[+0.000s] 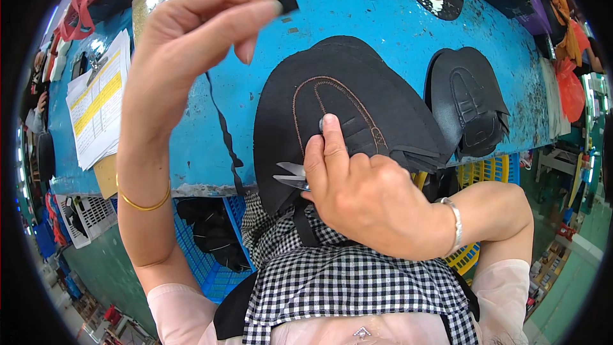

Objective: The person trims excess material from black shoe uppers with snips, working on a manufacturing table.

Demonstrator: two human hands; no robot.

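Observation:
My left hand is raised over the far left of the table, pinching a short black strip between thumb and fingers. In my right hand is a small pair of scissors, its blades parted and pointing left. The right index finger is stretched out and presses on a stack of black shoe uppers. Brown stitching forms a long loop on the top upper. The stack lies at the table's front edge and hangs partly over my lap. My palm hides the scissors' handles.
A second pile of black uppers lies right on the blue table. A twisted black ribbon trails over the front edge. Papers on a clipboard lie left. A blue basket and a yellow basket stand below.

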